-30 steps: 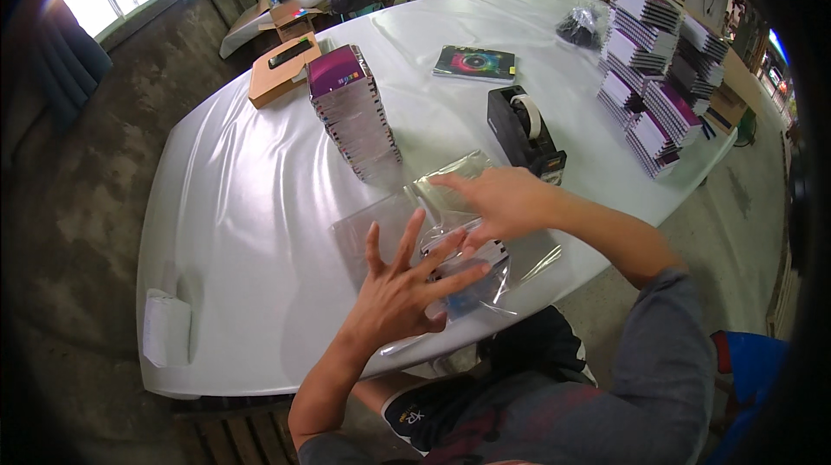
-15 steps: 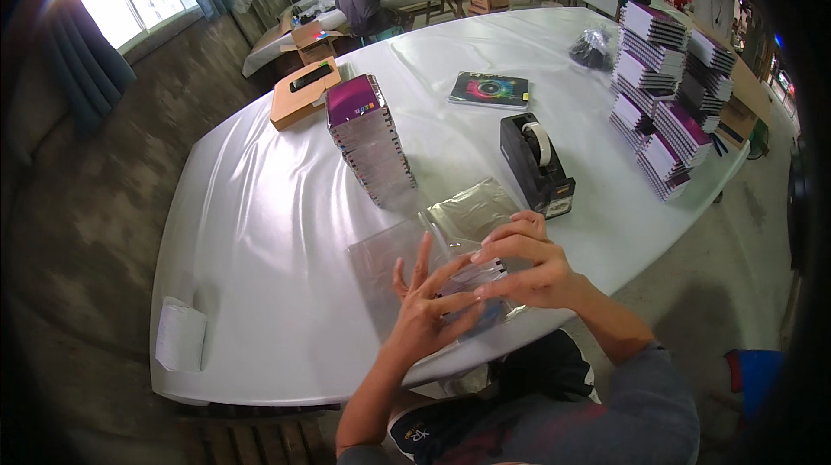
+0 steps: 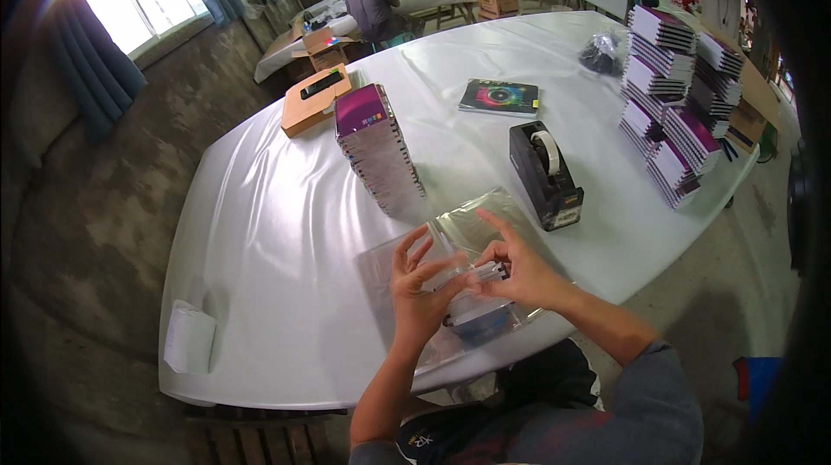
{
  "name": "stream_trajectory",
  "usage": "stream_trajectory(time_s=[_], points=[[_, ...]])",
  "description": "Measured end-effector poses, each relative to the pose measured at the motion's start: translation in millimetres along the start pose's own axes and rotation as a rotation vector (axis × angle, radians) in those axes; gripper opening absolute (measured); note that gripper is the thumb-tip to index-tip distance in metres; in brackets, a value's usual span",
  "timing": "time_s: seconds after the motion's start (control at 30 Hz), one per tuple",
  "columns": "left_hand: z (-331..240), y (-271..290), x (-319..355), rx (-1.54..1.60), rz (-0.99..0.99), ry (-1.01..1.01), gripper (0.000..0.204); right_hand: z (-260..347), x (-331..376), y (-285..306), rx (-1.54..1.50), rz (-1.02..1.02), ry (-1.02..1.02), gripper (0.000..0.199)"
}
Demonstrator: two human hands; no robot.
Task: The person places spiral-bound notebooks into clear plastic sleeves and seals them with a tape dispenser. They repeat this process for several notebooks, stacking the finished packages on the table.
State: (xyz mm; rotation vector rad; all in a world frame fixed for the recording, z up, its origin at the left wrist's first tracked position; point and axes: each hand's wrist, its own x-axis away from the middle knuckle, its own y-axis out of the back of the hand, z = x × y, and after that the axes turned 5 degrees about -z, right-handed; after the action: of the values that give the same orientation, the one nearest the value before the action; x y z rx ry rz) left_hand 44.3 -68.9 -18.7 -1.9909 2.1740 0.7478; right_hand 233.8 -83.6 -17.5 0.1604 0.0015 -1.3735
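Note:
Near the table's front edge a small spiral notebook (image 3: 491, 274) is tilted up between my hands, its black coil showing at one end. My left hand (image 3: 418, 289) pinches one side of it between thumb and forefinger, slightly blurred, other fingers raised. From the other side my right hand (image 3: 519, 270) grips the coil end between thumb and fingers, forefinger stretched out. Beneath lie clear plastic sleeves (image 3: 387, 260), spread flat and shiny. A bluish flat piece (image 3: 482, 325) shows below my hands; whether it belongs to the notebook I cannot tell.
Beyond my hands stands a black tape dispenser (image 3: 545, 179). A tall notebook stack (image 3: 381, 153) rises to the left, more stacks (image 3: 666, 110) at right. Further back are a dark colourful book (image 3: 499, 97) and a cardboard box (image 3: 303, 110) with a phone. White folded paper (image 3: 189, 339) lies at left.
My fingers have shifted from spread over the plastic to pinching the notebook, which now tilts up. My right forefinger has straightened. The whole view has shifted slightly.

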Motion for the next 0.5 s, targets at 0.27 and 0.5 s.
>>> stream_trajectory(time_s=[0.27,0.5], points=[[-6,8,5,0.259,0.200,0.432,0.111,9,-19,19,-0.120,0.184,-0.108,0.075],[-1,8,6,0.310,0.179,0.411,0.115,-9,-37,43,-0.241,0.397,-0.355,0.037]])
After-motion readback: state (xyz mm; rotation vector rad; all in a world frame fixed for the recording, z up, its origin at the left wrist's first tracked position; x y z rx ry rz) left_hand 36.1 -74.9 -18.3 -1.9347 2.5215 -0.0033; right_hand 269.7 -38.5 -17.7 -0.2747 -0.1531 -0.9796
